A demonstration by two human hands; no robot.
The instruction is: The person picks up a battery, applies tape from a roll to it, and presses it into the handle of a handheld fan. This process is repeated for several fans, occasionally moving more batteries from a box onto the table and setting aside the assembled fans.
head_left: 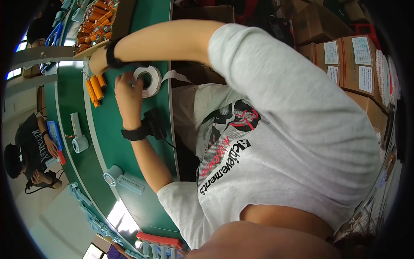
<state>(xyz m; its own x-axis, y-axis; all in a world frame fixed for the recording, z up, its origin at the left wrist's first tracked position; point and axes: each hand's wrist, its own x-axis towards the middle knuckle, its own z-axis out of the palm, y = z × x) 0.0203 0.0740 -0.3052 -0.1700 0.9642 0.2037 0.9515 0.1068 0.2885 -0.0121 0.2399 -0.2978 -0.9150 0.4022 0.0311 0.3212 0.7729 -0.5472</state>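
My left hand (pixel 127 90) grips a white tape roll (pixel 148 82) standing on edge on the green table (pixel 116 142). A loose strip of tape (pixel 177 77) trails from the roll toward my body. A black band with a small black device (pixel 148 126) sits on that wrist. My right hand (pixel 99 61), with a black wristband, lies just left of the roll at the corner of a wooden tray (pixel 123 19). Its fingers are curled and partly hidden. A few orange cylinders (pixel 95 88) lie on the table right below it.
The wooden tray holds several more orange cylinders (pixel 97 23). Two other white tape rolls (pixel 80 144) (pixel 113 175) lie further along the table, beside pale blue holders (pixel 97 224). Another person (pixel 28 149) sits at far left. Cardboard boxes (pixel 345 60) are stacked behind me.
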